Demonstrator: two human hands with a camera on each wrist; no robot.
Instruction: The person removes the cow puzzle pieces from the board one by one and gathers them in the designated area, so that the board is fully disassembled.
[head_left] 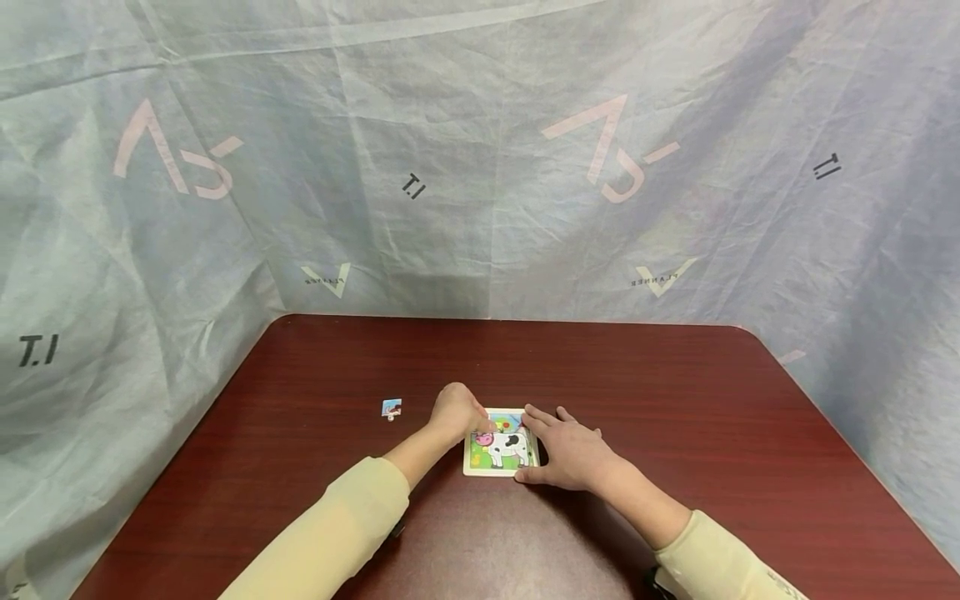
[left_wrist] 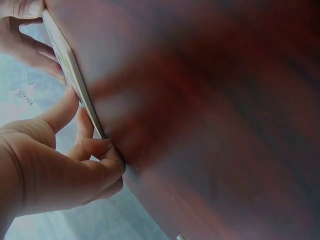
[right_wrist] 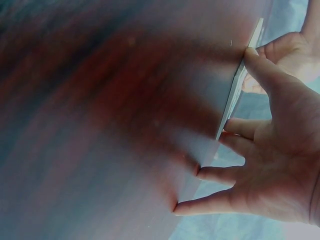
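Note:
A small square jigsaw puzzle (head_left: 504, 450) with a white frame lies on the table; its picture is a black-and-white cow on green. My left hand (head_left: 456, 414) is at its left side, thumb on the picture near the upper left, the other fingers curled at the left edge. In the left wrist view the left hand's thumb (left_wrist: 65, 107) touches the face of the puzzle. My right hand (head_left: 573, 454) spans the right side, thumb at the lower corner and index finger at the upper corner. Its outer fingers (right_wrist: 205, 204) reach down to the tabletop, spread and fairly straight.
A loose puzzle piece (head_left: 392, 408), blue with a small tab, lies left of the left hand. The dark red wooden table (head_left: 660, 383) has rounded far corners. Grey printed cloth (head_left: 480, 167) hangs behind it and along both sides.

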